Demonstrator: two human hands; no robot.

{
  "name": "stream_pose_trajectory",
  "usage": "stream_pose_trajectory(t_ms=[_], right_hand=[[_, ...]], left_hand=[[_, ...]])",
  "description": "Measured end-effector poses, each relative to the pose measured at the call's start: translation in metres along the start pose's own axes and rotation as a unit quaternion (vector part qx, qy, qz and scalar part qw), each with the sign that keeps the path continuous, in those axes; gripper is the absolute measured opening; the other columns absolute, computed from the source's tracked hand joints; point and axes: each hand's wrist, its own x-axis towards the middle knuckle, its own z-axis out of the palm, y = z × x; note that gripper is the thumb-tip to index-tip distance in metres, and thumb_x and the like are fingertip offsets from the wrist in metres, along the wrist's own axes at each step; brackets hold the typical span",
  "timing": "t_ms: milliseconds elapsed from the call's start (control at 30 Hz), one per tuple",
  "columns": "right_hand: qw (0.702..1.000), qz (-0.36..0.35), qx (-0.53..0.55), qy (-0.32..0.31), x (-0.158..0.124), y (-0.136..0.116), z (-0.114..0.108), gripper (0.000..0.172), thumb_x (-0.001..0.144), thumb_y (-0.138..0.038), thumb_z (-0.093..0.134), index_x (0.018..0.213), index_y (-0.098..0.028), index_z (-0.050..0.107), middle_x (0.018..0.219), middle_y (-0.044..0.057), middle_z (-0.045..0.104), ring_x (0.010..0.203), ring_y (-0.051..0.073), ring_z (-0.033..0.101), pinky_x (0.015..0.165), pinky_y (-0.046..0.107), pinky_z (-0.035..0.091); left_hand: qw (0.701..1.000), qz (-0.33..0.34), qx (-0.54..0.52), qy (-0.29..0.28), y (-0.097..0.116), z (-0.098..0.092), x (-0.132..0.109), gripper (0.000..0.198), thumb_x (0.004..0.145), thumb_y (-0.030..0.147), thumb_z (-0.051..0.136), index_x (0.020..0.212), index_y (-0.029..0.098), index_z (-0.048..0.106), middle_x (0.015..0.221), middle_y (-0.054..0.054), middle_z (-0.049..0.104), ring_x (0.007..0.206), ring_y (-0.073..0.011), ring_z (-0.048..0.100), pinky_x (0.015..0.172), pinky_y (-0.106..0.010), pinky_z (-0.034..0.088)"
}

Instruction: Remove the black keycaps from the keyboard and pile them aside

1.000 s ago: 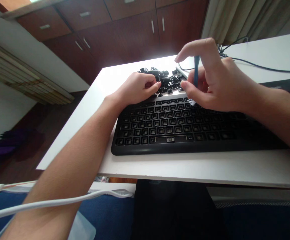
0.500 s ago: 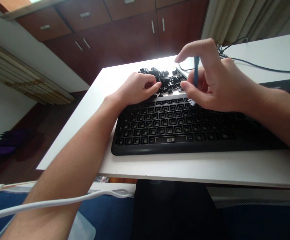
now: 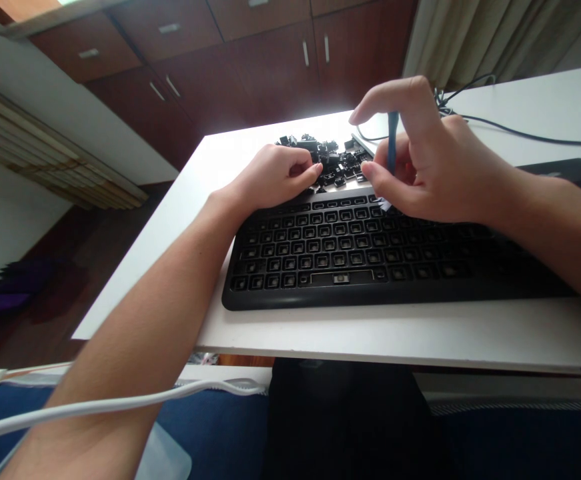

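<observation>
A black keyboard [image 3: 290, 297] with its keycaps off lies on the white table, rows of square sockets showing. My left hand [image 3: 280, 175] rests at its upper left edge, fingers curled in and thumb against the index finger; nothing shows between them. Beside its fingertips is a heap of loose black keycaps [image 3: 340, 170]. Over the keyboard's top rows, my right hand [image 3: 420, 160] grips a small brush with a blue handle [image 3: 393, 143], its index finger raised and bent. The brush's whitish bristles [image 3: 383, 205] point down near the upper sockets.
Black cables [image 3: 520, 133] run across the table's back right. A white cable [image 3: 120, 404] crosses in front of my left forearm. The table's near edge [image 3: 370, 357] lies just before my lap. Brown cabinets [image 3: 270, 73] and curtains stand beyond.
</observation>
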Motion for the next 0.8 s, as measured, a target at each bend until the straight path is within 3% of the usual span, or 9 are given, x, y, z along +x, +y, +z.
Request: stream_pose_trajectory(t_ms=[400,800], right_hand=[[1.0,-0.011,-0.022,0.001,0.0001,0.0002,0.0001,0.054,0.101,-0.043,0.056,0.146,-0.024,0.033,0.076,-0.006,0.058,0.061,0.011,0.063,0.068,0.028,0.058],[1.0,0.008,-0.017,-0.015,0.0029,-0.0073,-0.0036,0.048,0.098,-0.035,0.056,0.14,-0.026,0.035,0.072,-0.006,0.057,0.05,0.01,0.052,0.049,0.022,0.049]], left_hand=[[1.0,-0.007,0.003,-0.013,0.0026,-0.0022,0.0003,0.039,0.095,0.043,0.05,0.069,0.017,0.063,0.058,-0.001,0.053,0.056,-0.0119,0.039,0.059,-0.03,0.032],[0.999,-0.01,-0.031,0.005,0.0015,0.0005,-0.0002,0.036,0.093,0.044,0.053,0.067,0.021,0.062,0.055,-0.001,0.053,0.055,-0.0136,0.04,0.058,-0.032,0.032]])
